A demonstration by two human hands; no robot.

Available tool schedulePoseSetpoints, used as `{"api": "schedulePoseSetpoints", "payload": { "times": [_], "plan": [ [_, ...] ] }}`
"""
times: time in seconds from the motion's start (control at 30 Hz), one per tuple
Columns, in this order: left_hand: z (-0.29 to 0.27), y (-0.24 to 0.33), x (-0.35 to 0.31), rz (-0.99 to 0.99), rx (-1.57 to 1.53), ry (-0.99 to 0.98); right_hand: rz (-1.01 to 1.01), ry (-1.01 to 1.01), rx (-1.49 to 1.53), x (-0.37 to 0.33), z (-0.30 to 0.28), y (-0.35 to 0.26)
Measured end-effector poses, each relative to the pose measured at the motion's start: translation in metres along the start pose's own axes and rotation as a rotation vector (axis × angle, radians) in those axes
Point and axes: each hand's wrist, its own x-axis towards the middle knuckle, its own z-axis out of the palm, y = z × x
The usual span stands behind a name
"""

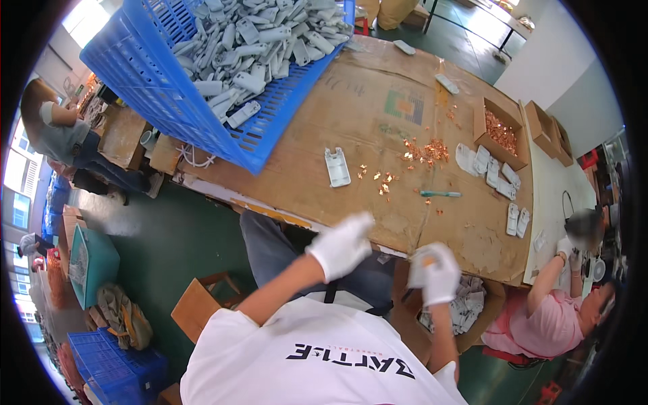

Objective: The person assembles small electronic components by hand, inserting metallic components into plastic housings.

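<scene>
Plastic shell (pixel 415 275), pale grey (slightly blurry)

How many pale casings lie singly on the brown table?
3: one casing left of the copper pieces, another casing at the far edge of the table, a third casing right of that. The blue crate may hide others.

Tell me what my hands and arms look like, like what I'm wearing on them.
Your left hand and right hand wear white gloves. The forearms are bare below short white sleeves, part of a white shirt with dark lettering.
</scene>
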Motion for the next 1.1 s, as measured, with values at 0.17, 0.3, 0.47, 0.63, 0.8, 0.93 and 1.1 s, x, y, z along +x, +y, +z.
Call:
{"api": "schedulePoseSetpoints", "payload": {
  "times": [0.17, 0.3, 0.47, 0.63, 0.8, 0.93, 1.1],
  "plan": [
    [-0.137, -0.112, 0.111, -0.041, 1.097, 0.88, 0.04, 0.326, -0.499, 0.148, -0.073, 0.153],
    [-0.174, -0.185, 0.131, -0.714, 1.287, 0.878, 0.181, 0.379, -0.968, 0.189, -0.103, 0.192],
    [-0.153, -0.143, 0.145, -0.713, 1.384, 0.579, -0.423, 0.2, -0.469, 0.156, -0.054, 0.086],
    [-0.1, -0.14, 0.156, -0.213, 1.25, 0.377, -0.193, -0.192, -0.19, 0.117, 0.003, 0.045],
    [-0.082, -0.155, 0.161, -0.212, 0.862, 0.282, -0.279, -0.203, -0.239, 0.118, 0.008, 0.055],
    [-0.092, -0.156, 0.156, -0.153, 0.777, 0.327, -0.353, -0.145, -0.288, 0.12, 0.012, 0.037],
    [-0.061, -0.127, 0.145, -0.243, 0.914, 0.484, -0.522, -0.018, -0.451, 0.123, 0.046, 0.028]
  ]
}}
